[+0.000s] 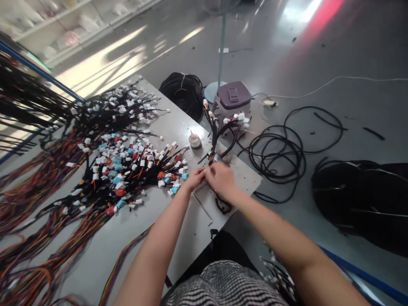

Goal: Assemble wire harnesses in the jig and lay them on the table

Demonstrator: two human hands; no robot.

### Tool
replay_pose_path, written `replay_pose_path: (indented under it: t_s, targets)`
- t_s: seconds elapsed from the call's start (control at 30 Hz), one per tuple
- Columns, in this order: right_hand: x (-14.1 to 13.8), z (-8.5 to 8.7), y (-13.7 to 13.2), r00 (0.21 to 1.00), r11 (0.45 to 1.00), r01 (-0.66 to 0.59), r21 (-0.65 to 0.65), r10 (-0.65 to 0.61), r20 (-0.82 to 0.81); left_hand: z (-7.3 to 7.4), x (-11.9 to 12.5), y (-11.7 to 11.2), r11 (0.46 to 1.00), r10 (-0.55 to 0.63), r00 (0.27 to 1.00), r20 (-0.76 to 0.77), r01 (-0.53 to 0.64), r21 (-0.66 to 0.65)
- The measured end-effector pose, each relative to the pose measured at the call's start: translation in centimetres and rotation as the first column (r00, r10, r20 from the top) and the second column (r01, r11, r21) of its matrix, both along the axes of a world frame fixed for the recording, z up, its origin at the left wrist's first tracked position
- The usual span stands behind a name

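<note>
My left hand (194, 178) and my right hand (221, 178) meet fingertip to fingertip near the grey table's (143, 229) right corner. Both pinch the lower end of a black-sheathed wire harness (213, 140), which runs up from my fingers and fans out into several white connectors (237, 118). What exactly sits between my fingertips is hidden. A thin metal rod (202, 207) lies on the table just below my hands.
A big pile of wire harnesses with white, blue and red connectors (127, 165) covers the table's left. A small white bottle (194, 139) stands behind my hands. On the floor lie a purple-lidded box (232, 100), black cable coils (183, 91) and loose cables (280, 153).
</note>
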State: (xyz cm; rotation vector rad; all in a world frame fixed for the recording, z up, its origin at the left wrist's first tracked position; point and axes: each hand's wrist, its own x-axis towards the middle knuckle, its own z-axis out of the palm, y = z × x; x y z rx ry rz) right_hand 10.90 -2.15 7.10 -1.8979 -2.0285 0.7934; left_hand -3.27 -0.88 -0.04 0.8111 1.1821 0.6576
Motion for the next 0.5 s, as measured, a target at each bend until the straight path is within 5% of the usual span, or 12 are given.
replay_pose_path:
  t_s: [0.1, 0.2, 0.37, 0.5]
  targets:
    - [-3.5, -3.5, -8.1, 0.967, 0.932, -0.200, -0.301, 0.238, 0.094, -0.1, 0.1, 0.1, 1.000, -0.004, 1.000, 0.000, 0.004, 0.028]
    - [-5.6, -6.2, -11.2, 0.947, 0.885, -0.226, -0.407, 0.297, 0.119, -0.2, 0.3, 0.2, 0.999, -0.006, 1.000, -0.001, 0.006, 0.042]
    - [-4.2, -7.4, -10.6, 0.988, 0.912, -0.122, -0.391, 0.149, 0.037, -0.5, 0.5, 0.1, 0.999, 0.037, 0.999, 0.021, -0.037, 0.017]
    - [0.2, -7.5, -12.3, 0.963, 0.896, 0.023, -0.443, -0.139, -0.232, -0.8, 0.4, 0.0, 0.998, 0.066, 0.997, 0.028, -0.066, -0.004]
